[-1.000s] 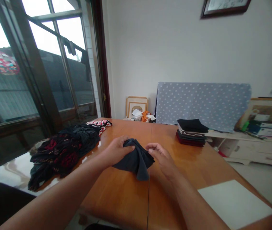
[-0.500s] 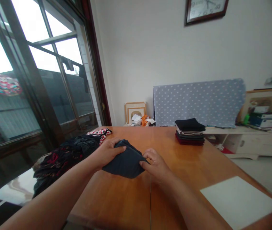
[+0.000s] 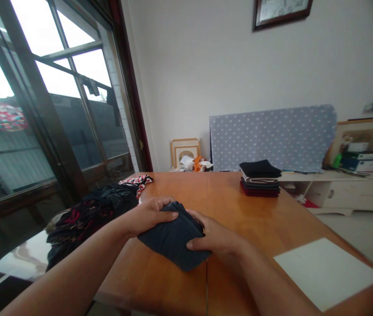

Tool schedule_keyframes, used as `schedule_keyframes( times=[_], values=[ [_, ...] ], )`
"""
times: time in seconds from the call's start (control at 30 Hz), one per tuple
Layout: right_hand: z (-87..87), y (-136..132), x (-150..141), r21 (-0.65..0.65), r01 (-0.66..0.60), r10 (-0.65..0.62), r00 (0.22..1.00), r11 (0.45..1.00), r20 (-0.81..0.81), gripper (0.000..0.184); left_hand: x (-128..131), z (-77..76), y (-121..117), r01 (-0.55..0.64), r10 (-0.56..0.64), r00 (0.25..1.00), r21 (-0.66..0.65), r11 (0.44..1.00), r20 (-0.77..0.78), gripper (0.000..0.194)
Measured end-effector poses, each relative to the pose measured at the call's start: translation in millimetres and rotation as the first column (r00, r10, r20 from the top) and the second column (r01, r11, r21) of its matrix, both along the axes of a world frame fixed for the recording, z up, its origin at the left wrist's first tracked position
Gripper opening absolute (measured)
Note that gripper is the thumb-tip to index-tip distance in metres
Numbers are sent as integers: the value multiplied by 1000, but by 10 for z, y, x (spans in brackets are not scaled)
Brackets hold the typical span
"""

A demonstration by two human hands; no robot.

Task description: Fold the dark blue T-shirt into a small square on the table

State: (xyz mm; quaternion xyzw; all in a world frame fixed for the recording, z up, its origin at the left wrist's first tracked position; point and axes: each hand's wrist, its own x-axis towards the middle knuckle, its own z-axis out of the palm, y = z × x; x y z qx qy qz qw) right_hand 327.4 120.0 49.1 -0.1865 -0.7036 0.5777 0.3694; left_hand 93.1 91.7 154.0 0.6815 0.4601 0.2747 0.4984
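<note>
A dark blue folded garment [image 3: 176, 241] is held up above the wooden table [image 3: 160, 281], tilted, with its lower corner pointing toward me. My left hand [image 3: 153, 215] grips its upper left part, thumb on the near face and fingers behind. On the right edge, my right hand [image 3: 211, 232] closes around the cloth, thumb in front and fingers at the back. The exact kind of garment cannot be made out while it is folded.
A loose heap of dark clothes [image 3: 91, 215] lies along the table's left side. Far right stands a neat stack of folded clothes [image 3: 260, 179]. A white sheet [image 3: 328, 272] lies at the near right. Windows line the left; a white cabinet [image 3: 354, 195] stands beyond the table.
The garment has come lower and nearer to me. My right hand has shifted from pinching its corner to a wider grip around the right edge. My left hand has also moved slightly down.
</note>
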Motion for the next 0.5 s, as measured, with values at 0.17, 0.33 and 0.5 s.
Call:
schedule_keyframes(
  times=[0.17, 0.33, 0.5],
  values=[
    [98, 135, 208, -75, -17, 26, 992, 997, 121, 47, -25, -96, 114, -6, 8, 995, -18, 1000, 95, 36],
    [-15, 251, 269, -50, 125, -117, 982, 991, 151, 33, -10, -244, 283, -13, 8, 997, 56, 998, 78, 33],
    [-42, 362, 215, 69, 320, -327, 929, 945, 175, 32, 10, -357, 527, -35, 41, 999, 224, 974, -22, 23]
  ],
)
